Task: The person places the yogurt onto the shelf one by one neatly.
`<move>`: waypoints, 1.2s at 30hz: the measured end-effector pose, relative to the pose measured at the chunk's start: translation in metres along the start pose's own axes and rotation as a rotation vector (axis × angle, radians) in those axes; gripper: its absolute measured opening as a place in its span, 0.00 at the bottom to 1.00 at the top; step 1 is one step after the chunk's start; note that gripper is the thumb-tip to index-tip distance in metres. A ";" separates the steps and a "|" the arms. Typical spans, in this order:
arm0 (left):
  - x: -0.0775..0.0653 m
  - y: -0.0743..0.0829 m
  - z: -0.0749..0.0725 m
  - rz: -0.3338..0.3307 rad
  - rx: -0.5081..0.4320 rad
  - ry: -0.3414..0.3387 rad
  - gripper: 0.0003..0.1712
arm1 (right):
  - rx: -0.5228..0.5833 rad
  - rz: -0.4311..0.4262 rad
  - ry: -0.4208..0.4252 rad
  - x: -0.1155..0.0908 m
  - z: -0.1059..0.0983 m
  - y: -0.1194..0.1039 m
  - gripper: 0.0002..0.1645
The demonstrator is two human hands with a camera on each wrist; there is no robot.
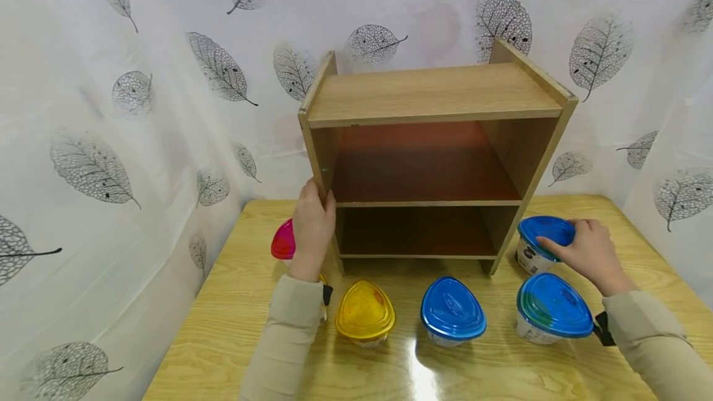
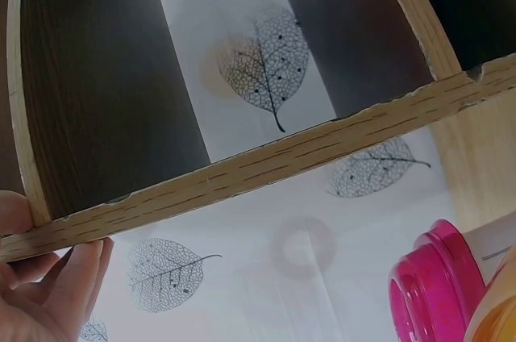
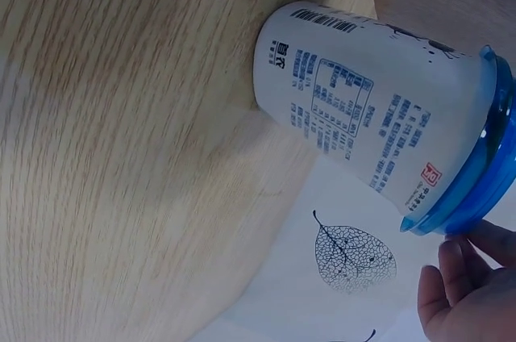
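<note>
A wooden shelf unit [image 1: 434,101] with two open compartments stands on the table. My left hand [image 1: 313,228] grips the front edge of its left side panel; in the left wrist view, the thumb and fingers of that hand [image 2: 52,298] lie on either side of the panel edge [image 2: 242,166]. Right of the shelf is a white tub with a blue lid [image 1: 548,228]. My right hand [image 1: 593,252] holds this tub by the lid rim, thumb over the top. The right wrist view shows the tub's printed wall [image 3: 355,108] and its base on the wood.
A yellow-lidded tub [image 1: 364,311], a blue-lidded tub [image 1: 453,308] and another blue-lidded tub [image 1: 557,305] stand before the shelf. A pink-lidded tub [image 1: 283,240] is left of it. Another yellow item is mostly hidden by my left arm. Leaf-patterned sheeting [image 1: 167,159] hangs behind the table [image 1: 223,327].
</note>
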State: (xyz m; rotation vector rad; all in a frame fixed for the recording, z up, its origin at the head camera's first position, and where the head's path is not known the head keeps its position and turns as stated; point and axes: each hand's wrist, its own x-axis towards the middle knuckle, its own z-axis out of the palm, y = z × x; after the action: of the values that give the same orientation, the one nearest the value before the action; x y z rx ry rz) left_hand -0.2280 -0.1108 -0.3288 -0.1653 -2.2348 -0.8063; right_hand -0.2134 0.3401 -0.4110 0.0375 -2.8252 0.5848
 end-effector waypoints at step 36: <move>0.000 0.000 0.000 0.005 0.002 0.002 0.13 | 0.040 0.048 0.017 -0.003 0.000 -0.001 0.49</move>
State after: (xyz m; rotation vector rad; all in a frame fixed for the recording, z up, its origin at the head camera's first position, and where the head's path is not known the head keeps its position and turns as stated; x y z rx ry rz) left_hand -0.2283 -0.1105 -0.3289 -0.1692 -2.2327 -0.8009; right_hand -0.2108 0.3386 -0.4115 -0.0276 -2.8053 0.6488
